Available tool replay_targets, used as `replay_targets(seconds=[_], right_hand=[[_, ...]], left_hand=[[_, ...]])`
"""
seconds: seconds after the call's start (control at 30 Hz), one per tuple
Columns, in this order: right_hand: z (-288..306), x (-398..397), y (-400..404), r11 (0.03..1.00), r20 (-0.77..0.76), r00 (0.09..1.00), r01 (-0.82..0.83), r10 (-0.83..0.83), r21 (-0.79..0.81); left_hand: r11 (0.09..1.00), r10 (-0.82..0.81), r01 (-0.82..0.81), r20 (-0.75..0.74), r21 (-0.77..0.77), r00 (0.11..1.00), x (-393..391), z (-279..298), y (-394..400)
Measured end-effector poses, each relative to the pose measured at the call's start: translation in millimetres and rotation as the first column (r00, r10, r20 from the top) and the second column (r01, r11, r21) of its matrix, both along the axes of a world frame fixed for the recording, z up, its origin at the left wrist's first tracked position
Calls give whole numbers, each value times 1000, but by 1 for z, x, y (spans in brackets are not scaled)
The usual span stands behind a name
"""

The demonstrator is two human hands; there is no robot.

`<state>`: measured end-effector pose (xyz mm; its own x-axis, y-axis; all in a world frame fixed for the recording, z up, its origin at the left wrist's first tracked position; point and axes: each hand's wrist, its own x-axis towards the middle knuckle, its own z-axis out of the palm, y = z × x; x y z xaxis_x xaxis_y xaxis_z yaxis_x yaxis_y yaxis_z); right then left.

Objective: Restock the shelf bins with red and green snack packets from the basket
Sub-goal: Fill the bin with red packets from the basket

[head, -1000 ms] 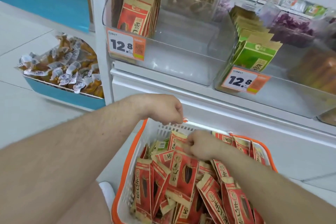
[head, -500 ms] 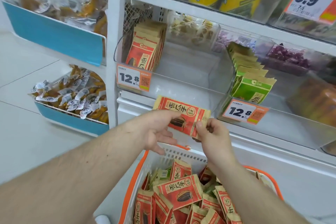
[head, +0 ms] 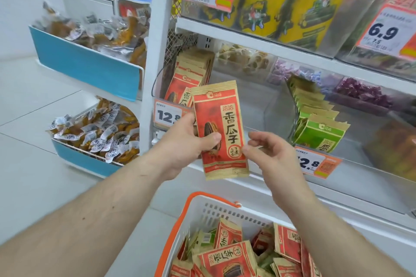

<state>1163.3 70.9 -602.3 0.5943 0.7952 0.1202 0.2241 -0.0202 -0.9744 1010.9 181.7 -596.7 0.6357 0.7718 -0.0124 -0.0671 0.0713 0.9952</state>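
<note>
Gripping an upright red packet (head: 219, 130) before the shelf bin (head: 236, 105), the left hand (head: 182, 144) hides its lower-left edge, while the right hand (head: 272, 155), at three o'clock, seems to touch it loosely, and the basket (head: 202, 211) is cut off below.

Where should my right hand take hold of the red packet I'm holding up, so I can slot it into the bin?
Probably the lower right edge. The red packet stands upright, and the left hand grips its left edge with the thumb across the front. The right hand is beside the bare right edge, so come from the right and pinch the flat front and back there.
</note>
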Motion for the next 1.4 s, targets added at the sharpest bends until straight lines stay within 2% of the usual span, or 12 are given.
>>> replay_targets(seconds=[0.13,0.37,0.4,0.47,0.57,0.63,0.7,0.8,1.0,1.17,1.3,1.4], right_hand=[[21,-5,18,978,188,962,-187,200,-89],[33,-14,41,943,178,934,-279,311,-180],[36,-15,45,946,193,931,-283,310,-158],[45,-15,55,971,229,944,-231,238,-61],[64,-9,73,979,197,977,-118,84,164],[71,-7,90,967,193,980,-84,37,242],[71,-6,109,968,241,970,-69,9,241],[65,-6,138,981,270,963,-61,10,183],[53,-10,179,990,197,971,-132,138,-42],[39,-8,198,924,210,934,-213,288,-319],[34,-6,205,882,189,925,-229,329,-412],[33,-8,211,857,258,903,-187,342,-481]], left_hand=[[993,-68,72,-48,92,997,-7,3,8],[978,-94,115,-123,174,988,-21,5,27],[981,-62,79,-99,179,993,-23,7,29],[981,113,-113,10,157,994,-28,11,36],[888,456,-459,181,-28,871,-35,17,49],[815,579,-560,203,-149,790,-37,17,55],[772,634,-600,180,-211,753,-37,14,60],[750,656,-607,171,-264,736,-34,13,62],[754,648,-599,159,-269,745,-28,12,60],[756,644,-596,143,-271,751,-25,11,62],[766,632,-589,136,-259,763,-22,11,61],[771,625,-581,135,-260,769,-19,10,61]])
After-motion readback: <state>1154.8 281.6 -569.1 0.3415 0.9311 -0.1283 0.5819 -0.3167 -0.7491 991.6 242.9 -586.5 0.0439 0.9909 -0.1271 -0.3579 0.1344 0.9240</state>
